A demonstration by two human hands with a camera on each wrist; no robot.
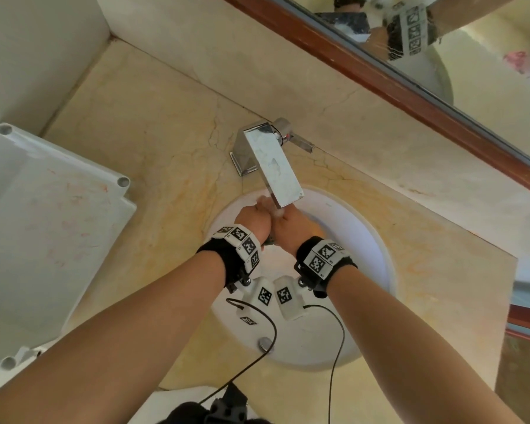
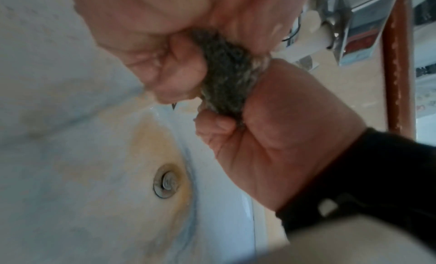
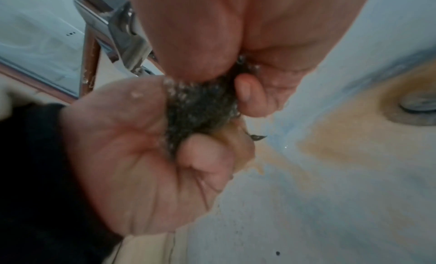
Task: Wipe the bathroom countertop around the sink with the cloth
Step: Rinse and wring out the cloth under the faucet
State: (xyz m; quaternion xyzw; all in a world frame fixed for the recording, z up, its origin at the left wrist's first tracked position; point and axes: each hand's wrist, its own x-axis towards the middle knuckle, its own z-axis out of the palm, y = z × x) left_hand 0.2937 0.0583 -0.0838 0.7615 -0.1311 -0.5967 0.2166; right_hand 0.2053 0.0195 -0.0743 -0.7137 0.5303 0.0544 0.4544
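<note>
Both hands meet over the white sink (image 1: 367,240), just below the spout of the chrome faucet (image 1: 273,166). A dark grey, wet cloth (image 2: 224,77) is bunched between them. My left hand (image 1: 254,217) grips one end with curled fingers, and my right hand (image 1: 291,223) grips the other end. In the right wrist view the cloth (image 3: 200,107) shows water droplets, with fingers of both hands wrapped round it. From the head view only a small dark bit of cloth (image 1: 270,240) shows between the wrists. The beige marble countertop (image 1: 153,166) surrounds the sink.
A white plastic panel (image 1: 49,234) lies on the counter's left end. The wood-framed mirror (image 1: 441,41) runs along the back wall. The drain plug (image 1: 265,343) sits in the basin, which carries yellow-brown stains (image 2: 155,156). The faucet lever (image 1: 302,144) points right.
</note>
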